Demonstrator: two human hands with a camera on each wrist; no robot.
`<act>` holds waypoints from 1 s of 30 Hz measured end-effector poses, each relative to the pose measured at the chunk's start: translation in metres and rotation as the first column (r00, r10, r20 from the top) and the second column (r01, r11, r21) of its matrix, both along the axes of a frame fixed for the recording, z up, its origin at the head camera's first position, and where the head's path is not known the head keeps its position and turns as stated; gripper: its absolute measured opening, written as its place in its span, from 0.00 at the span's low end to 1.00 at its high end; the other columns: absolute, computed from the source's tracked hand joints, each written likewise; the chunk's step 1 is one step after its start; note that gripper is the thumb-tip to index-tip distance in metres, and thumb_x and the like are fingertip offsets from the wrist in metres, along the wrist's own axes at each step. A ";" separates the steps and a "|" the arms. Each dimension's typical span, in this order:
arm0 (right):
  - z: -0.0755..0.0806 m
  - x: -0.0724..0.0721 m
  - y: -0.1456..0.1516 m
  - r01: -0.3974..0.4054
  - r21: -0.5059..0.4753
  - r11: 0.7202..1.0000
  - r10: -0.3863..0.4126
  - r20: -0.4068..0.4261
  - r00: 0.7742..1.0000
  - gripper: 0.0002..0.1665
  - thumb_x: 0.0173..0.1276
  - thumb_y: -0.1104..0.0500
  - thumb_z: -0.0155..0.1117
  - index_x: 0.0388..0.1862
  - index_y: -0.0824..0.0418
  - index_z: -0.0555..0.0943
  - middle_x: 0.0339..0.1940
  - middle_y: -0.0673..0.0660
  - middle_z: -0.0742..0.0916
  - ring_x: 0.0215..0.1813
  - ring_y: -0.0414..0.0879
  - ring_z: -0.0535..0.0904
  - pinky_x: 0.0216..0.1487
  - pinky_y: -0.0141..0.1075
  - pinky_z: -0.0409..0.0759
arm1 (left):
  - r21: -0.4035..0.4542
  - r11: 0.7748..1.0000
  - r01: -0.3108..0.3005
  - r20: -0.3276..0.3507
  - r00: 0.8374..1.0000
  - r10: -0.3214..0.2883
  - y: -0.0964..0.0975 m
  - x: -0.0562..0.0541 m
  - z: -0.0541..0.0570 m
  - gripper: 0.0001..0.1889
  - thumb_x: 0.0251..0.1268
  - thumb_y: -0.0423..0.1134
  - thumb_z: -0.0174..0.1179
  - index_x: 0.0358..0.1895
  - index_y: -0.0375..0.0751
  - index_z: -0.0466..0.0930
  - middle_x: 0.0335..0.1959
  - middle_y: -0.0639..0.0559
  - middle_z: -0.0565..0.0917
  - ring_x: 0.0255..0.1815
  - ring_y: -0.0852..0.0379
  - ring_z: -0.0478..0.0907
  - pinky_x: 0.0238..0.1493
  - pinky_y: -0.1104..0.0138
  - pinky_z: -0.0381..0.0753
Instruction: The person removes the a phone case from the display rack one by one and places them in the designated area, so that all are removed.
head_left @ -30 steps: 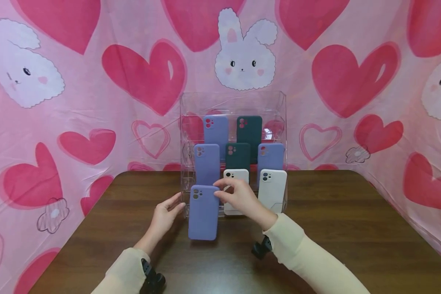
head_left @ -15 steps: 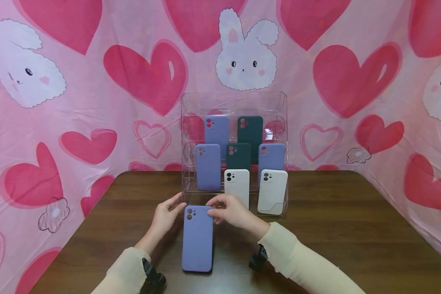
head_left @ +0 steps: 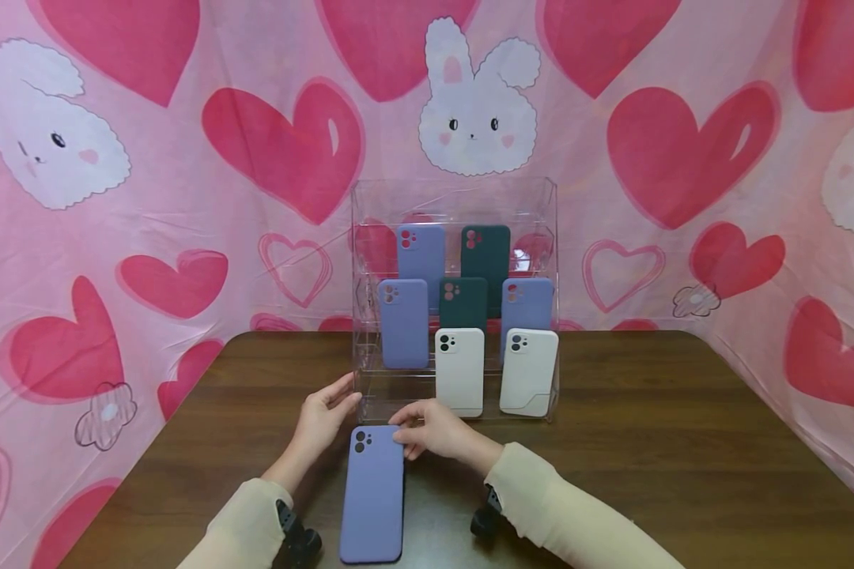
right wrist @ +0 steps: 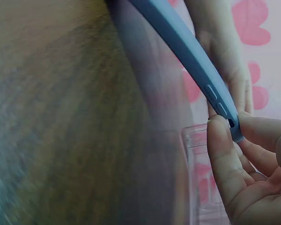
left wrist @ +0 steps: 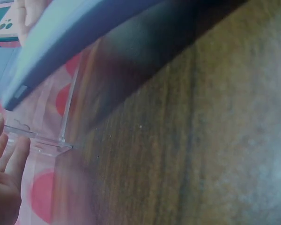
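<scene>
My right hand point(head_left: 434, 431) pinches a purple phone case point(head_left: 372, 498) by its upper right corner, between thumb and fingertips. The case tilts over the table, camera cutouts at the top. In the right wrist view, the side of the phone case point(right wrist: 196, 65) shows button bumps, and my right hand point(right wrist: 253, 173) grips its end. My left hand point(head_left: 320, 419) holds the lower left side of a clear tiered display rack point(head_left: 391, 399). The left wrist view shows thumb and fingers of my left hand point(left wrist: 7, 183) on either side of the clear rack's edge point(left wrist: 51, 143).
Two white phone cases point(head_left: 459, 371) stand in the rack's lowest tier. Above them are purple cases point(head_left: 404, 324) and green cases point(head_left: 485, 257). The wooden table point(head_left: 655, 442) meets a pink heart-patterned cloth point(head_left: 569, 261) behind the rack.
My right hand has drawn the purple phone case away from the rack's bottom tier, down and towards me, tilting it flatter. My left hand has stayed at the rack's side.
</scene>
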State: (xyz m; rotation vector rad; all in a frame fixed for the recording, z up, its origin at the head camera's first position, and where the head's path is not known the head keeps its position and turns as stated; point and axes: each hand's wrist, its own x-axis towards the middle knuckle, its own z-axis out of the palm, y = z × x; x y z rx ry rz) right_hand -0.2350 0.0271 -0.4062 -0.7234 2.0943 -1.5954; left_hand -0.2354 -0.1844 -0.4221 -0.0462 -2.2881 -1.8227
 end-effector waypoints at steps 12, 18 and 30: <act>-0.014 0.003 -0.010 0.002 0.079 0.997 -0.007 0.063 0.998 0.10 0.60 0.70 0.62 0.42 0.71 0.81 0.23 0.57 0.81 0.19 0.45 0.77 0.22 0.38 0.82 | 0.001 1.000 0.001 0.024 1.000 -0.002 0.000 0.001 0.000 0.23 0.59 0.28 0.59 0.60 0.32 0.71 0.58 0.39 0.73 0.53 0.44 0.75 0.44 0.66 0.80; -0.019 0.006 -0.013 0.002 0.129 0.992 -0.011 0.065 0.998 0.08 0.59 0.70 0.63 0.39 0.69 0.82 0.23 0.56 0.82 0.17 0.42 0.77 0.19 0.35 0.81 | 0.004 1.000 0.006 0.028 1.000 -0.006 0.000 0.001 0.000 0.23 0.60 0.28 0.59 0.60 0.32 0.71 0.58 0.39 0.73 0.53 0.44 0.74 0.44 0.65 0.79; -0.016 0.009 -0.017 0.015 0.196 0.980 -0.023 0.037 0.999 0.06 0.58 0.73 0.63 0.35 0.68 0.82 0.22 0.56 0.81 0.16 0.43 0.77 0.18 0.35 0.81 | 0.017 1.000 0.006 0.011 1.000 -0.006 0.000 0.001 0.000 0.23 0.60 0.27 0.59 0.60 0.31 0.71 0.58 0.39 0.73 0.53 0.44 0.74 0.43 0.66 0.80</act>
